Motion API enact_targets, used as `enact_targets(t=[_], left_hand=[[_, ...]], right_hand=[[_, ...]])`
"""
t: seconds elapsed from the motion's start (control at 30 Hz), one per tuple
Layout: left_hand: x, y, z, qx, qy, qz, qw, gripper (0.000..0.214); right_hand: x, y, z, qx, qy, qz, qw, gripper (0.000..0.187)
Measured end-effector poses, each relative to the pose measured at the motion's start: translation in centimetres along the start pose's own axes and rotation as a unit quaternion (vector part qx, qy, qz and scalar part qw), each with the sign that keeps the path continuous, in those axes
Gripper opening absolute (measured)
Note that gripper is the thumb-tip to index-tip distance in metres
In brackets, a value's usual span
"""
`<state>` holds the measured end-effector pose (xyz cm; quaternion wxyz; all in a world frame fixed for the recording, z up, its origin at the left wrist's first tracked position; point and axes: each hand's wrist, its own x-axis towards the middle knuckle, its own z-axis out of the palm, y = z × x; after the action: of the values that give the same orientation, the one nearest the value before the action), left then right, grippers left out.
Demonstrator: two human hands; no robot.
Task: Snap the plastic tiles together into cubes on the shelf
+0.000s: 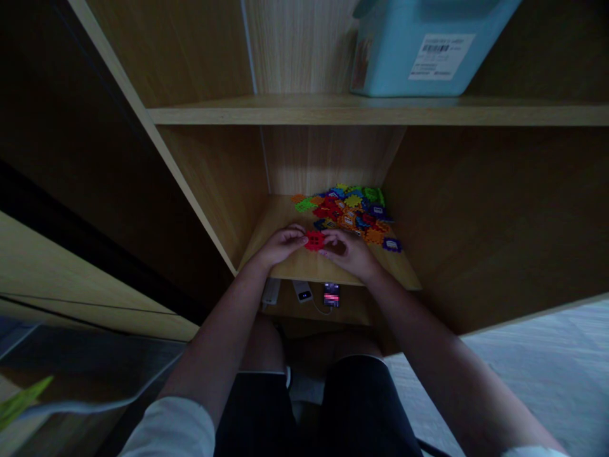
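Note:
Between my two hands is a red plastic interlocking piece (314,240) with notched edges and small square holes. My left hand (284,244) pinches its left edge between thumb and fingers. The fingers of my right hand (349,252) are closed on its right edge. The piece is held just above the front part of a wooden shelf board (280,263). Behind it, towards the back right of the shelf, lies a loose pile of similar pieces (352,203) in red, orange, yellow, green, blue and purple.
A light blue plastic bin (399,57) with a label stands on the upper shelf (304,115). Below the board are a white power bank (303,291) and a lit phone (332,294) with a cable. Wooden side walls (476,209) enclose the compartment.

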<state>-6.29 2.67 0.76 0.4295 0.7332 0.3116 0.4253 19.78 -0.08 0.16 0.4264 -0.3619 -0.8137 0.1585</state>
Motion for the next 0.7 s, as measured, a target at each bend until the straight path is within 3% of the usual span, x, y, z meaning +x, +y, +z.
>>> enact_targets(t=[0.13,0.33,0.53,0.7], left_hand=[[0.0,-0.1,0.2,0.011,0.012,-0.007,1.0,0.044],[0.1,-0.9,0.5,0.041,0.081,-0.001,0.996,0.054],[-0.1,-1.0,0.4,0.101,0.047,-0.012,0.994,0.076],[0.0,-1.2,0.3,0.131,0.025,-0.013,0.991,0.078]], right_hand=[[0.2,-0.4,-0.2,-0.02,0.009,0.013,1.0,0.042],[0.5,0.0,-0.5,-0.068,0.064,0.032,0.995,0.033],[0.6,1.5,-0.1,-0.151,0.053,0.027,0.987,0.031],[0.5,2.2,0.4,-0.162,0.022,0.022,0.986,0.033]])
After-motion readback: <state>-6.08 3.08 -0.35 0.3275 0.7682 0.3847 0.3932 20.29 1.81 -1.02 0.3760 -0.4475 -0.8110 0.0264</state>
